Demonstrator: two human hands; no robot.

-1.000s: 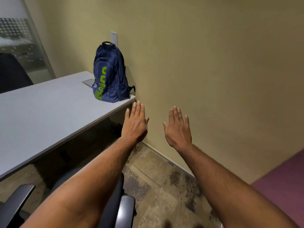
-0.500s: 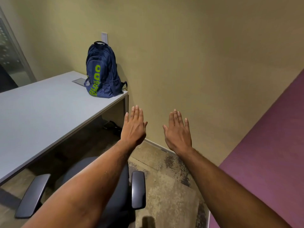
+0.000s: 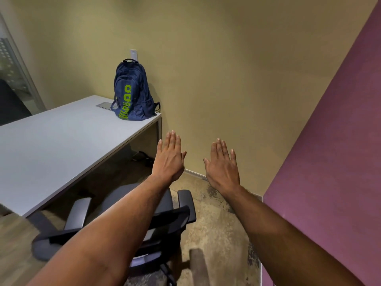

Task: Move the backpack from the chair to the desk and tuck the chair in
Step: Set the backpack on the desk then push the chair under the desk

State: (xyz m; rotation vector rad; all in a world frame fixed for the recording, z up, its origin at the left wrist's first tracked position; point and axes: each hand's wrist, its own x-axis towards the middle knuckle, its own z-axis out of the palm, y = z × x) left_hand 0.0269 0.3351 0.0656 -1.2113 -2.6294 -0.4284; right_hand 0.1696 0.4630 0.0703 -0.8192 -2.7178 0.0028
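Observation:
A navy backpack (image 3: 133, 93) with green lettering stands upright on the far right corner of the grey desk (image 3: 53, 149), leaning against the wall. A dark office chair (image 3: 169, 219) with grey armrests sits below my arms, its seat partly under the desk's front edge. My left hand (image 3: 169, 159) and my right hand (image 3: 223, 166) are stretched out flat in the air above the chair, palms down, fingers extended, holding nothing and touching nothing.
A beige wall runs behind the desk, and a purple partition (image 3: 329, 162) closes the right side. A flat grey plate (image 3: 104, 105) lies on the desk left of the backpack. Cables (image 3: 144, 157) lie on the floor under the desk. A glass panel (image 3: 14, 79) stands far left.
The view has pulled back and swung right: more of the chair, its backrest and the purple partition appear. Both hands stay flat and empty in the same pose.

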